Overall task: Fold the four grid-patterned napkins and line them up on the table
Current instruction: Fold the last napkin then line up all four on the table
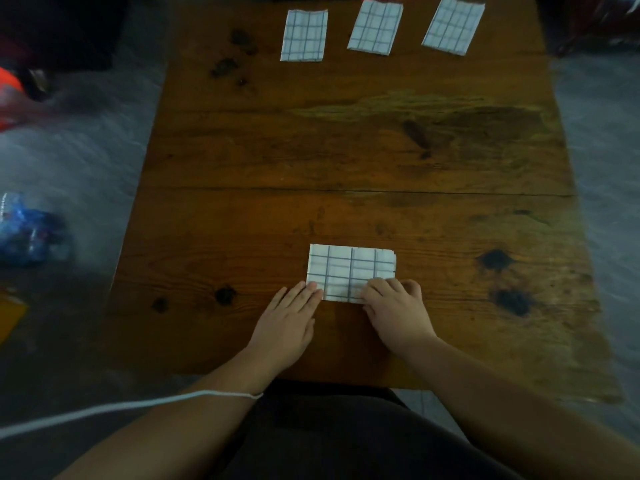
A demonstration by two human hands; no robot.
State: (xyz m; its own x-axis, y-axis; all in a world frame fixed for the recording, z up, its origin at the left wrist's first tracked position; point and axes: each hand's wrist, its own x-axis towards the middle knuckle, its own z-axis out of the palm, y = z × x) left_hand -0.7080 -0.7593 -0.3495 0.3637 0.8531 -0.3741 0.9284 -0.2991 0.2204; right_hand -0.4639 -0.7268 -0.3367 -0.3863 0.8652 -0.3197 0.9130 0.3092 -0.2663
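Note:
A folded white napkin with a dark grid (pixel 349 270) lies flat near the front of the wooden table (pixel 346 150). My left hand (pixel 289 320) rests flat, its fingertips on the napkin's near left corner. My right hand (pixel 394 306) has its fingers curled over the near right edge of the napkin; whether it pinches the cloth is unclear. Three more folded grid napkins lie in a row at the far edge: a left one (pixel 304 35), a middle one (pixel 375 27) and a right one (pixel 453 25).
Dark knots mark the wood at the right (pixel 497 260) and left (pixel 225 294). On the grey floor to the left lie a blue plastic bundle (pixel 27 230) and an orange object (pixel 8 95). A white cord (pixel 138 407) runs from my left wrist.

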